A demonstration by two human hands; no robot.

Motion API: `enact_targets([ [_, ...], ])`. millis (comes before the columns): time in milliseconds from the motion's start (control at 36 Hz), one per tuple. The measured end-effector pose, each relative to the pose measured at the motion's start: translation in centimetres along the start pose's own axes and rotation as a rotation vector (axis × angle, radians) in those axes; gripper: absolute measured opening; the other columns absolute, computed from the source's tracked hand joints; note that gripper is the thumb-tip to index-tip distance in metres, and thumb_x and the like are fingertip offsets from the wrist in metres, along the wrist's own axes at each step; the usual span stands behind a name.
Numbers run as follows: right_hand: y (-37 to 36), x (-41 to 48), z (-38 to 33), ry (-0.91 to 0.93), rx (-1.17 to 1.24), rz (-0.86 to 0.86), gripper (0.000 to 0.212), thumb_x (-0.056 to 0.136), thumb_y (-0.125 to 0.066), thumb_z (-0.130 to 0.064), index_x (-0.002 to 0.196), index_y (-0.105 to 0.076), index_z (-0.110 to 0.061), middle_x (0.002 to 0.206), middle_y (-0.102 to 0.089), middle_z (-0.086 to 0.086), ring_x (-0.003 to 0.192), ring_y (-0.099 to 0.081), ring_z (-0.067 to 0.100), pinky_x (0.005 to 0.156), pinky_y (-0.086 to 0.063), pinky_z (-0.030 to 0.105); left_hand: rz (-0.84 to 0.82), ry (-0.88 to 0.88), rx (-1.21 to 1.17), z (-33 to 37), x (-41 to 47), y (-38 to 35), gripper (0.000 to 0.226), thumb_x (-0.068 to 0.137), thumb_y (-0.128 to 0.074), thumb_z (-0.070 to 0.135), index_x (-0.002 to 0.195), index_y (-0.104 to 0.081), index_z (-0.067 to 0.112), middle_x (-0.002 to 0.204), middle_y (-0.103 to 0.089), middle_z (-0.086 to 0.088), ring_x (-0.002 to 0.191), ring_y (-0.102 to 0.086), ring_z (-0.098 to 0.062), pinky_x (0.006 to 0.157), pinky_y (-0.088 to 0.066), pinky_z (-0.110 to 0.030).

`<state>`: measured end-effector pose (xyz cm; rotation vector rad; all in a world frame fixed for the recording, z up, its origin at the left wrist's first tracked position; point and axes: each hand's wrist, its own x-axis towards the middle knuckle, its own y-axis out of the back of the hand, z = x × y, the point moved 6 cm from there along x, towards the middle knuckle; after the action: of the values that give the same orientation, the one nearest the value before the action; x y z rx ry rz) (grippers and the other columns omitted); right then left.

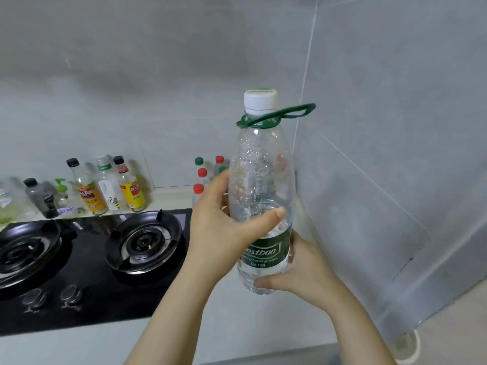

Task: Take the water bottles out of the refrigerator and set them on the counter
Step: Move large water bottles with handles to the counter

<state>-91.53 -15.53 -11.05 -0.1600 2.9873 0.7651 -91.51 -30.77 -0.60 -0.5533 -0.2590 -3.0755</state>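
Note:
A large clear water bottle (259, 164) with a white cap, a green carry ring at its neck and a green label is held upright above the pale counter (232, 312), to the right of the stove. My left hand (221, 230) grips its middle, thumb across the front. My right hand (297, 272) curls round its lower part from the right, thumb under the label. The bottle is about half full. Several small water bottles (201, 177) with red and green caps stand on the counter in the back corner, partly hidden behind my left hand and the big bottle.
A black two-burner gas stove (87, 259) fills the left of the counter. Behind it stands a row of sauce and oil bottles (105, 185) along the wall. Grey tiled walls (382, 154) meet in the corner at the right.

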Motion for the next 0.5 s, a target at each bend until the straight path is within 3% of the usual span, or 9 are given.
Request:
enact_targets([
  [111,0.1,2.5,0.9,-0.029,0.036,0.014,0.082,0.045,-0.090,-0.032,0.116,-0.049,-0.041,0.106,-0.069,-0.020,0.096,-0.066,-0.002,0.084,-0.057,0.031,-0.054,0.010,-0.018,-1.6,2.8,-0.7,0.054,0.058,-0.084,0.029,0.106,-0.063,0.036,0.100,-0.072,0.015,0.092,-0.069,-0.003,0.082,-0.058,-0.032],
  [222,0.5,4.9,1.3,-0.048,0.067,0.048,0.085,0.047,-0.090,-0.028,0.121,-0.048,-0.039,0.108,-0.068,-0.020,0.098,-0.066,-0.001,0.086,-0.057,0.032,-0.102,0.002,-0.047,-2.9,5.9,-1.1,0.057,0.059,-0.087,0.022,0.108,-0.062,0.035,0.101,-0.072,0.016,0.093,-0.069,0.000,0.077,-0.056,-0.020],
  [389,1.4,7.2,2.8,-0.065,0.106,0.140,0.085,0.051,-0.091,-0.018,0.121,-0.048,-0.040,0.109,-0.067,-0.024,0.099,-0.065,-0.004,0.078,-0.055,0.019,-0.198,0.003,-0.067,-5.0,9.2,-2.8,0.058,0.062,-0.088,0.014,0.112,-0.062,0.029,0.099,-0.072,0.018,0.091,-0.067,0.004,0.074,-0.053,-0.013],
  [500,1.9,8.2,4.8,-0.103,0.138,0.178,0.084,0.045,-0.089,-0.027,0.118,-0.050,-0.040,0.110,-0.068,-0.020,0.099,-0.066,-0.002,0.077,-0.055,0.019,-0.245,0.049,-0.089,-7.0,10.4,-4.5,0.056,0.062,-0.088,0.008,0.110,-0.064,0.024,0.099,-0.073,0.013,0.091,-0.069,0.000,0.077,-0.055,-0.017],
])
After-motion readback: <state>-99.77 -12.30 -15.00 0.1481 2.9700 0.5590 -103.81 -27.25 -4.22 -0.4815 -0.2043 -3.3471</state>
